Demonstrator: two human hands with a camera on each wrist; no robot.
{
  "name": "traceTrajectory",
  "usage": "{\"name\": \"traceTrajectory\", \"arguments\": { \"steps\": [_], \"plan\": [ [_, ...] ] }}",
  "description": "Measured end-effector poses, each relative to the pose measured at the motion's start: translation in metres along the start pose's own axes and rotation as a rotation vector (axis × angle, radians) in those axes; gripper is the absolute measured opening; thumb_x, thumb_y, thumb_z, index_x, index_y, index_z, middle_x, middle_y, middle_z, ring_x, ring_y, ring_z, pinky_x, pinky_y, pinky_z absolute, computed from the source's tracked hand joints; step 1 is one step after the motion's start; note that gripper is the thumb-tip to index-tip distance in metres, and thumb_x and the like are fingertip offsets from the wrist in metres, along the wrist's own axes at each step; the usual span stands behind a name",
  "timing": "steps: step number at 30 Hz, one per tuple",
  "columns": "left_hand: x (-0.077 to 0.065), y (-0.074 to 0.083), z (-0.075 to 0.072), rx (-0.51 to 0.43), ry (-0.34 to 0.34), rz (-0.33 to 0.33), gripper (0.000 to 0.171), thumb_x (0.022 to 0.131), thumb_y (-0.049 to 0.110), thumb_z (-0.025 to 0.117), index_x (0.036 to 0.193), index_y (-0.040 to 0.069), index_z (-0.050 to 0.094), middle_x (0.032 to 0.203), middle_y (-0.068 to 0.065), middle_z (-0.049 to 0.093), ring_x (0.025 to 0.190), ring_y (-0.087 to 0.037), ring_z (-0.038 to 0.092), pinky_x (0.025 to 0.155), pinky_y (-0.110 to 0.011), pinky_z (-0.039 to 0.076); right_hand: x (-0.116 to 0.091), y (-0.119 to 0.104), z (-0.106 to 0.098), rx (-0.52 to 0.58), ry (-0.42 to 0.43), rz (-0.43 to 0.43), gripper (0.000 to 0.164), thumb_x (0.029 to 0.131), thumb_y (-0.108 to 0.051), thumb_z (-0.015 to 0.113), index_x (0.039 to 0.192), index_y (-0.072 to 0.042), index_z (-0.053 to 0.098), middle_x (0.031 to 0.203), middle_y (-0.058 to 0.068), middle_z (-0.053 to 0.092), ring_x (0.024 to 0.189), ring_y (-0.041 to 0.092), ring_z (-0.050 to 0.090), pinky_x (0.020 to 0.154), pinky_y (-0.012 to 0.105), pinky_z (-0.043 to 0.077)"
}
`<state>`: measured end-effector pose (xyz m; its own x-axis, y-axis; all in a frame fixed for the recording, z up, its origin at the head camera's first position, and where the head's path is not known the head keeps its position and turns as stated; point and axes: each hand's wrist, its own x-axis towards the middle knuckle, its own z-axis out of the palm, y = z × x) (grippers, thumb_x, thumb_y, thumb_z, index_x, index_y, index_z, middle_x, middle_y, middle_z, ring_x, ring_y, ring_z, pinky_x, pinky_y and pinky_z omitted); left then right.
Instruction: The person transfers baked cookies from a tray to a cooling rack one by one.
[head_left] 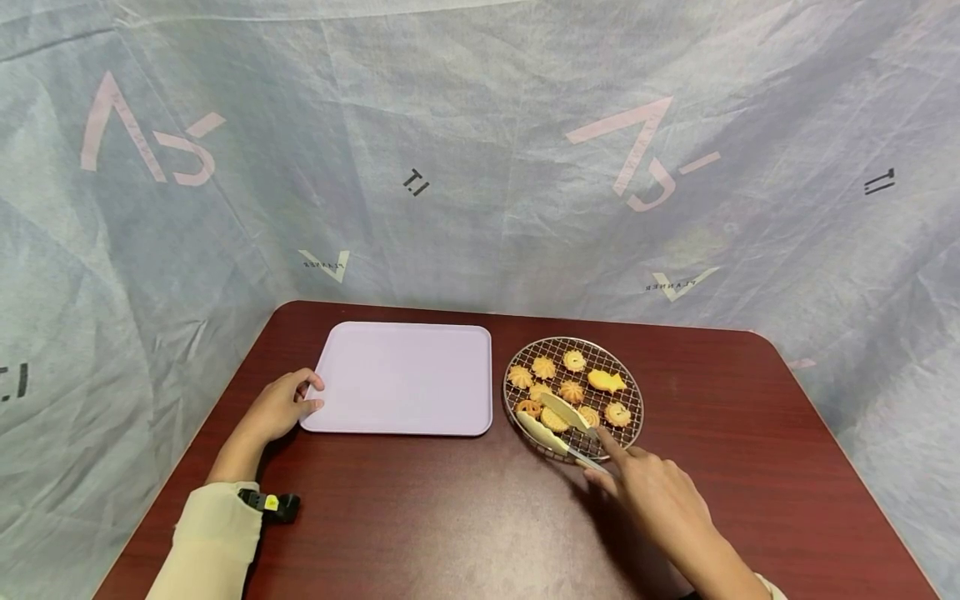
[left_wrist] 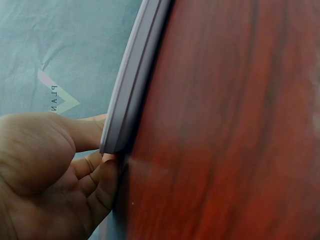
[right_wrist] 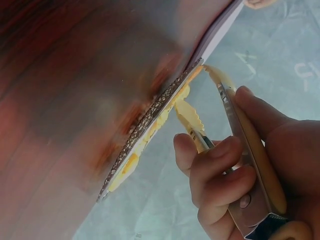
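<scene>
My left hand (head_left: 277, 408) grips the left edge of a pale lilac rectangular tray (head_left: 405, 379). In the left wrist view, the thumb lies over the tray's rim (left_wrist: 127, 85) and the fingers are beneath it. My right hand (head_left: 663, 500) holds metal tongs with cream tips (head_left: 564, 411) over a round wire rack (head_left: 640, 417). Several cookies lie there, among them a yellow fish-shaped cookie (head_left: 606, 382), a swirled one (head_left: 572, 392) and a pretzel (head_left: 528, 407). The spread tong tips sit around the cookies at the rack's near left, close beside a round yellow cookie (head_left: 553, 419).
The tray and the rack stand side by side on a dark red wooden table (head_left: 420, 508), with a narrow gap between them. Grey printed cloth (head_left: 480, 208) hangs behind the table and along its sides. A black wrist strap (head_left: 273, 504) sits on the left sleeve.
</scene>
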<state>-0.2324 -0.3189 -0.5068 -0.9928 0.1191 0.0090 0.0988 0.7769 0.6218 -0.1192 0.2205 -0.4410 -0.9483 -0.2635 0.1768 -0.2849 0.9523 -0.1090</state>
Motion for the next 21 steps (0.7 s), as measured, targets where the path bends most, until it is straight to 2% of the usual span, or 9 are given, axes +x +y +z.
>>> {"name": "traceTrajectory", "arguments": {
  "steps": [7,14,21],
  "plan": [
    [0.000,-0.001,0.000,0.001,-0.002,-0.001,0.018,0.095,0.004,0.071,0.110,0.006,0.063,0.090,-0.010,0.052,0.074,-0.022,0.048,0.065,-0.037,0.040,-0.001,0.002,-0.002,0.018,-0.001,0.024,0.058,0.094,-0.045,0.073,0.144,-0.017,0.061,0.095,0.013,0.072,0.067,0.036,0.069,0.058,0.050,0.054],
    [0.001,-0.002,0.001,0.004,-0.004,-0.006,0.018,0.095,0.004,0.071,0.110,0.006,0.062,0.090,-0.010,0.052,0.074,-0.022,0.048,0.065,-0.037,0.040,-0.003,0.008,-0.004,0.008,-0.012,0.058,0.062,0.094,-0.048,0.072,0.145,-0.016,0.060,0.081,0.006,0.064,0.063,0.035,0.066,0.057,0.050,0.052],
    [0.002,-0.003,0.002,0.005,-0.004,-0.011,0.018,0.094,0.005,0.072,0.110,0.006,0.063,0.091,-0.010,0.053,0.075,-0.022,0.049,0.065,-0.037,0.040,-0.004,0.017,-0.006,0.039,-0.031,0.109,0.065,0.096,-0.050,0.069,0.148,-0.014,0.056,0.081,0.006,0.063,0.061,0.037,0.065,0.055,0.051,0.050]
  ]
}}
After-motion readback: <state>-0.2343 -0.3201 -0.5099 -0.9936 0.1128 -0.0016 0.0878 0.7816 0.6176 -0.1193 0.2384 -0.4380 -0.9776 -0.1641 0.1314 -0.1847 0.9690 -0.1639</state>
